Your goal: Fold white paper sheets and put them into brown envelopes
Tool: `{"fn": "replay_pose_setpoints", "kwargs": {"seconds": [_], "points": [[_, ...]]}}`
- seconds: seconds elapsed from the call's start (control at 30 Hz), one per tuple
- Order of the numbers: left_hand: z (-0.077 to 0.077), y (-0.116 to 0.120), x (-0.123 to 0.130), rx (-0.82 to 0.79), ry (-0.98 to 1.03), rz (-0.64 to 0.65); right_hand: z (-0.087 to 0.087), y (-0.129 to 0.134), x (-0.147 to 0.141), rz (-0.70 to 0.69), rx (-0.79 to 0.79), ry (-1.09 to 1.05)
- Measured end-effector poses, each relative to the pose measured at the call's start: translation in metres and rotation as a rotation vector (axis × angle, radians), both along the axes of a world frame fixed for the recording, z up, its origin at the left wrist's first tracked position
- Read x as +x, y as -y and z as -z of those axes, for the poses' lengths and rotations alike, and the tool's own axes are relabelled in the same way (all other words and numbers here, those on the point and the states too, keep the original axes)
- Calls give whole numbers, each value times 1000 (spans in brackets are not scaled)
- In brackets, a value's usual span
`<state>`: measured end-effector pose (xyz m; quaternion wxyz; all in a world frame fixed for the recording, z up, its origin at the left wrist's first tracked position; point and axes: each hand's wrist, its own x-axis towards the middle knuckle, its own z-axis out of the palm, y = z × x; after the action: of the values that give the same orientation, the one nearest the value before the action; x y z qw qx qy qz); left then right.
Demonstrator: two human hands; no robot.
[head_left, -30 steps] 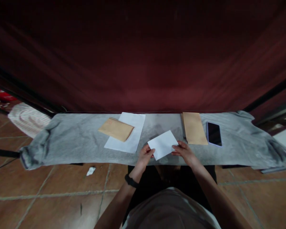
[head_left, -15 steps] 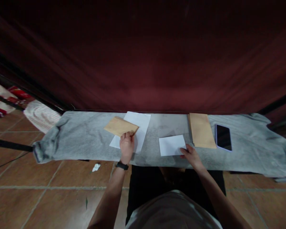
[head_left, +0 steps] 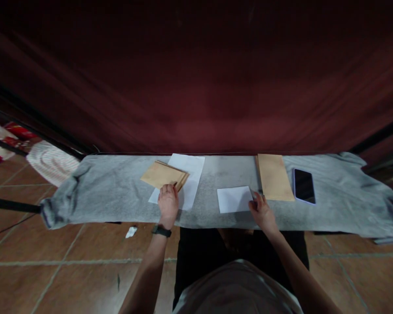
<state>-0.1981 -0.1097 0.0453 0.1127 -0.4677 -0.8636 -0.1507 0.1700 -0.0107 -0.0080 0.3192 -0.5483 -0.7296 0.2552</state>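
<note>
A small pile of brown paper envelopes lies askew on a white sheet of paper. My left hand, with a dark band at the wrist, has its fingers curled over the near edge of that pile. To the right, a smaller white paper, perhaps folded, rests flat on the grey cloth. My right hand is at its right edge with thumb and fingers bent together there; the fingertips partly hide the paper's corner.
Another stack of brown envelopes lies right of my right hand, with a phone beside it. Grey cloth covers the narrow table. A dark red curtain hangs behind. On the tiled floor is a white scrap.
My right hand has shifted from over the white paper's lower right corner to its right edge. The left-hand envelopes have spread slightly at their right end. The view has moved a little.
</note>
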Motion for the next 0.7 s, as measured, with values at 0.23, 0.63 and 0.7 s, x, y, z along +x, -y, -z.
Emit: {"fn": "replay_pose_setpoints", "kwargs": {"seconds": [0.23, 0.63, 0.7], "points": [[-26, 19, 70, 36, 96, 147, -27, 16, -37, -106, -215, -298], [2, 56, 179, 35, 412, 613, -48, 58, -79, -248, -771, -792], [2, 53, 166, -7, 355, 669, -52, 57, -66, -300, -826, -793]]}}
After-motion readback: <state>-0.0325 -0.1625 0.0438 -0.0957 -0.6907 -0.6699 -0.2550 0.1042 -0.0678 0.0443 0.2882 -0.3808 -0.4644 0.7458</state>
